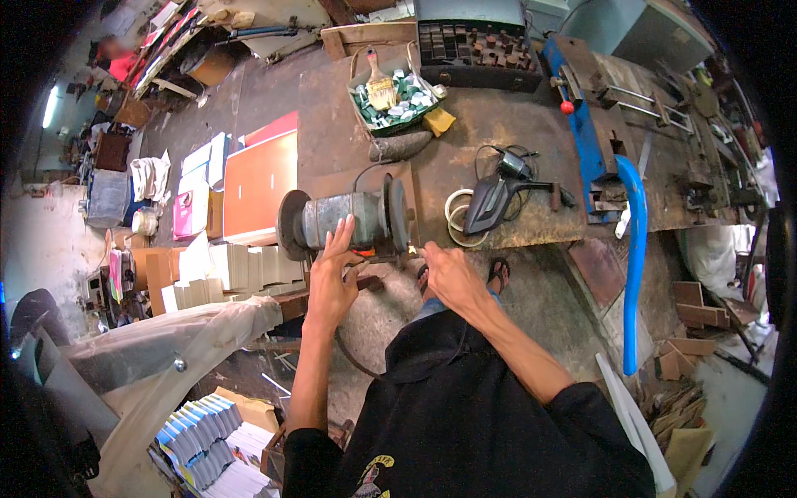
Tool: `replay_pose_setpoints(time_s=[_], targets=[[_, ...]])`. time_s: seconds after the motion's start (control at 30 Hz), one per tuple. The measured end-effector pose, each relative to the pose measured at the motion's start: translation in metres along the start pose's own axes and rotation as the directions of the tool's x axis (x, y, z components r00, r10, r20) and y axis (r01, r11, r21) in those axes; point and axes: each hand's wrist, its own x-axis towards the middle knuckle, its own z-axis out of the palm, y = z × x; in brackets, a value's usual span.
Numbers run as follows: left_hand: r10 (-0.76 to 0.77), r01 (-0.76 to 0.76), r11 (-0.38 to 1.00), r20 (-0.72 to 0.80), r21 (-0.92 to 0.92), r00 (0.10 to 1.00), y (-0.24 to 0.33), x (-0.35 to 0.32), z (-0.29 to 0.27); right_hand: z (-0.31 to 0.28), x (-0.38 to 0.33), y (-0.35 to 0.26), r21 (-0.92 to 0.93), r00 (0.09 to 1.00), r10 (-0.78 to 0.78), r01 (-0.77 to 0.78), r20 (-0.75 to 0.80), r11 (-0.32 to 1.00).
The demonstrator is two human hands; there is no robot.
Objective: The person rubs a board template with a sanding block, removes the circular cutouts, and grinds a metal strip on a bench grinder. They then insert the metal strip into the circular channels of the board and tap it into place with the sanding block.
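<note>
So the grinder (344, 217) sits at the near edge of the bench (332, 91), a wheel on each end — the left wheel (290, 224) and the right wheel (395, 212). The two hands are apart. The left hand (332, 270) is at the front of the motor, fingers straight and pointing up over the casing; can't tell if they press on it or just hover. It covers part of the lower front, and there's a small orange bit (363, 251) peeking out beside it, no clue what that is.

The right hand (450, 272) is by the lower edge of the right wheel, fingers curled in. There's a tiny bright spot at the tips, but I can't make out whether anything is pinched there. It also hides part of the feet, so only bits of the sandals (498, 272) show.

Right of the grinder are tape rolls (457, 236), partly covered by a dark power tool (488, 206). Behind it, a brush (382, 93) lies over the bits in a green basket (398, 128). The case (465, 12) at the back is cut off up top — its small pieces are too small to identify.
</note>
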Motion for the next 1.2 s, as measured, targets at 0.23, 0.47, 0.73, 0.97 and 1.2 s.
replay_pose_setpoints(time_s=[0.23,0.47,0.73,0.97,1.2], targets=[[0.014,-0.014,1.0,-0.002,-0.006,1.0,-0.002,0.0,0.002,0.009,0.0,0.007,-0.007,0.998,-0.048,0.048,-0.036,0.999],[0.008,-0.008,1.0,-0.003,-0.004,1.0,0.0,0.001,0.002,0.006,0.003,0.003,-0.01,0.996,0.042,-0.041,0.075,0.999],[0.006,-0.006,1.0,-0.003,-0.014,1.0,0.0,0.001,0.003,0.006,0.003,0.003,-0.016,0.998,0.04,-0.039,0.049,0.999],[0.012,-0.012,1.0,-0.002,-0.012,1.0,-0.003,-0.001,0.0,-0.003,0.004,-0.004,0.059,0.998,0.051,-0.05,-0.028,0.997],[0.013,-0.013,1.0,0.018,0.014,1.0,0.001,0.002,-0.001,-0.006,0.003,0.002,0.087,0.998,-0.042,0.047,-0.054,0.995]])
